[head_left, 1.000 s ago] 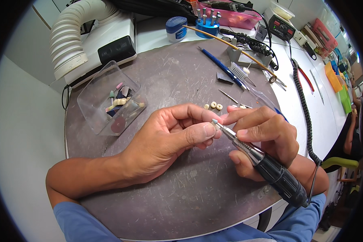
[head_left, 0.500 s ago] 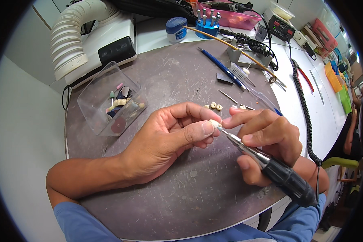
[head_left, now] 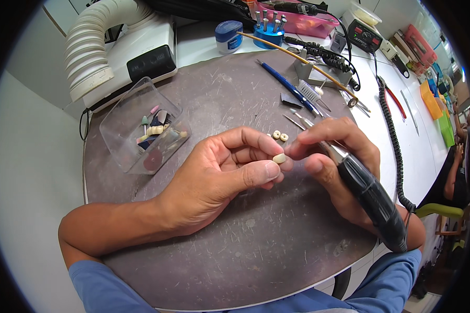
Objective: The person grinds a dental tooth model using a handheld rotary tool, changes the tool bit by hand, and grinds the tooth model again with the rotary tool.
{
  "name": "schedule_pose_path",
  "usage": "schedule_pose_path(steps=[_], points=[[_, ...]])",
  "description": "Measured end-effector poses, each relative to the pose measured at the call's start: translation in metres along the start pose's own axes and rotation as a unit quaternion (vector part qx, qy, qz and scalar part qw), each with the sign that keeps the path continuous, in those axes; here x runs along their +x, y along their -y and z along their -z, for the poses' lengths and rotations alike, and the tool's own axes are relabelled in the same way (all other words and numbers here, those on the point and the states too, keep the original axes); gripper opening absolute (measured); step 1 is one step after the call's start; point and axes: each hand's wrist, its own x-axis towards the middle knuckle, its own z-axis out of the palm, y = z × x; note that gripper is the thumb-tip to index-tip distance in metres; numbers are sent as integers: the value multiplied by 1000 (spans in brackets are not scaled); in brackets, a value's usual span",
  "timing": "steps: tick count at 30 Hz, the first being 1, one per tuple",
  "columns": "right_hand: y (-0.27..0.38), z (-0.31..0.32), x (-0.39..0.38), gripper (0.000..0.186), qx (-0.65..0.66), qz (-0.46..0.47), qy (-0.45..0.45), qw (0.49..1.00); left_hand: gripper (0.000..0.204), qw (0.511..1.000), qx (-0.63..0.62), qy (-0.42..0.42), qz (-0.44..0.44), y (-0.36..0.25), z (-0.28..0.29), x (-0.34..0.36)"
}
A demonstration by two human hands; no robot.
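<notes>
My left hand pinches a small cream tooth-shaped piece between thumb and fingertips, above the scratched mat. In my right hand is a black and silver rotary handpiece, its thin pale tip angled up and away, clear of the piece; my right fingertips are close beside the piece. Just beyond my hands lie small cream pieces, a thin metal instrument, a dark square and a blue pen-like tool.
A clear box of burs and pieces sits left, below a white hose. Behind are a blue-lidded jar, blue bur stand, pink bin and control box. A coiled cord runs right; another person's arm shows beyond.
The handpiece tip has left the cream piece and swung upward as my right hand turned. My left hand still holds the piece, now turned to show more of it.
</notes>
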Motion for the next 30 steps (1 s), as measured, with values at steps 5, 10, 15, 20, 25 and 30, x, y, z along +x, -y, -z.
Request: schedule_pose_path(steps=[5,10,15,20,25,30], points=[[9,-10,4,32,85,-128,10,988,19,998,70,-8,-2,1,-1,-2],[3,-7,3,30,50,-86,16,995,18,993,117,-10,-19,1,-5,-1],[0,-6,1,26,21,-61,31,997,13,992,124,-9,-14,0,-6,-2],[5,-5,4,17,86,-131,13,988,15,994,107,-25,-2,-1,-7,-3],[2,0,4,16,115,-176,14,978,22,996,82,-30,-1,-2,-5,-2],[4,0,4,17,123,-189,21,974,24,996,86,-27,0,-2,-3,-2]])
